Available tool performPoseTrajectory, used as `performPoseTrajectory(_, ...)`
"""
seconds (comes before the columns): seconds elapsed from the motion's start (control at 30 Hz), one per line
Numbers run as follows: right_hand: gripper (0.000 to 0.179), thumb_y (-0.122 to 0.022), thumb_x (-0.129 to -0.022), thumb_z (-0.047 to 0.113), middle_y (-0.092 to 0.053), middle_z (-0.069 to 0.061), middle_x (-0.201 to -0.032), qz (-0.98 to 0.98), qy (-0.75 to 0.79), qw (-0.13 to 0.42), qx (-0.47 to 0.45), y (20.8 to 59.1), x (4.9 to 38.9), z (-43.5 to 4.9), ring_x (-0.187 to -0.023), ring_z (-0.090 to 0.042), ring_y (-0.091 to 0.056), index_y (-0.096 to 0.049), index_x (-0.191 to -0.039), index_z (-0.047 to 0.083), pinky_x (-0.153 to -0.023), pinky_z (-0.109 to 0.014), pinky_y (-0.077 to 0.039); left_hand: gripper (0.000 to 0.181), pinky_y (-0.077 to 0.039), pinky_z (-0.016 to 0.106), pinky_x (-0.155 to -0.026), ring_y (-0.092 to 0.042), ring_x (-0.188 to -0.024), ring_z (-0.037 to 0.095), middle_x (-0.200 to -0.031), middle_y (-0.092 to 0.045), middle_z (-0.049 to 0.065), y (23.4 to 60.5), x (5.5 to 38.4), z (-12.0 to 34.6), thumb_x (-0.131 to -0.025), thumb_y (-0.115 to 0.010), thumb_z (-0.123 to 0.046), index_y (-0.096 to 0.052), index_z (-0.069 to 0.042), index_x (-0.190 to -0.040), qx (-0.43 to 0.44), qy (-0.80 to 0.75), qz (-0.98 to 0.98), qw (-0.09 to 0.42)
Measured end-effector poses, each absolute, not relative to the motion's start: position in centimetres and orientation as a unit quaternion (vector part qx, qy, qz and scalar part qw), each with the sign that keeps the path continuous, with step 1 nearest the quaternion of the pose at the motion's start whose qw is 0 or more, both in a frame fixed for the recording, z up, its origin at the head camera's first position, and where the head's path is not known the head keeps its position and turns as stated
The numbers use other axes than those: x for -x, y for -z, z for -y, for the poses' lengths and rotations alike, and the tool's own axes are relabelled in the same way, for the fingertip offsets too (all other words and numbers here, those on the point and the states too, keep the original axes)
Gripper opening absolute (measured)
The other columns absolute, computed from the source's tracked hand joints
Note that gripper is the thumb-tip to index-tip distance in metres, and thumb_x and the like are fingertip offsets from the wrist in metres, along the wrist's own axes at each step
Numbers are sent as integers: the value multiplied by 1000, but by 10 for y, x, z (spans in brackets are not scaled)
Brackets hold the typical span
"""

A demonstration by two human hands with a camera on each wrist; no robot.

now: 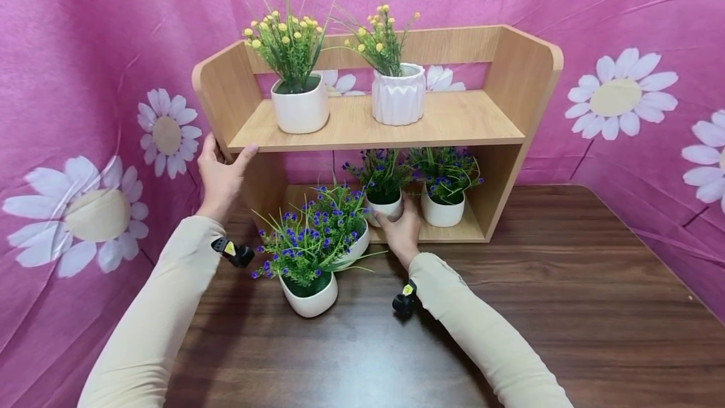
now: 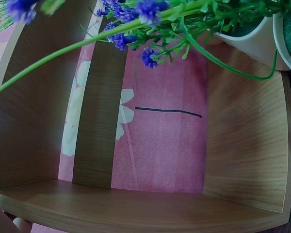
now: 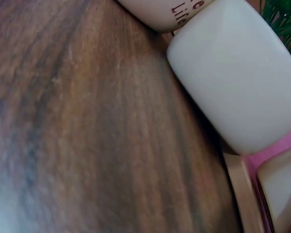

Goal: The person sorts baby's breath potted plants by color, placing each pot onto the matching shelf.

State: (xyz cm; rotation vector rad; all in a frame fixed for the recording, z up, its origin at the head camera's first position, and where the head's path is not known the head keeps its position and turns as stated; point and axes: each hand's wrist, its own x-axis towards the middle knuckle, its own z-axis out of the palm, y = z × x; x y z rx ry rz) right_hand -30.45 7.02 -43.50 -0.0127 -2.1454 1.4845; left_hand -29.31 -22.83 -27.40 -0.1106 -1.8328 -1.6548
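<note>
My left hand (image 1: 219, 178) grips the left side of a two-tier wooden shelf (image 1: 351, 142), thumb over the front edge of the upper board and fingers around the outer side. In the lower tier my right hand (image 1: 403, 228) holds the white pot of a purple-flowered artificial plant (image 1: 384, 206). Right of it in that tier stands a similar potted plant (image 1: 444, 213). Two more purple-flowered plants stand at the left front, one pot (image 1: 310, 298) on the table and another (image 1: 354, 247) behind it. The right wrist view shows a white pot (image 3: 237, 77) up close.
Two yellow-flowered plants stand on the upper board, one in a smooth white pot (image 1: 300, 109), one in a ridged white pot (image 1: 398, 99). A dark wooden table (image 1: 566, 294) lies under the shelf. Pink cloth (image 1: 640, 5) with large daisies hangs behind and at both sides.
</note>
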Motion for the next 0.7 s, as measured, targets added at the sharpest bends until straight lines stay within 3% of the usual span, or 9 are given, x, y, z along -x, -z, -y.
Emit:
performPoseTrajectory(0.23, 68, -79, -76, 11, -55, -24, -126, 799, -538, 269, 3, 445, 306, -67, -117, -39, -51, -46, -135, 0, -101, -49, -39, 67, -38, 29, -108, -48, -126, 24, -138, -50, 19, 264, 277, 218, -79, -76, -9, -44, -1, -138, 39, 632, 703, 325)
performPoseTrajectory(0.7, 69, -80, -75, 12, -55, -26, -122, 787, -555, 269, 35, 449, 304, -66, -116, -39, -51, -45, -132, -5, -101, -48, -40, 67, -38, 29, -108, -48, -126, 22, -138, -50, 17, 267, 284, 222, -79, -77, -9, -45, -1, -137, 42, 634, 699, 328)
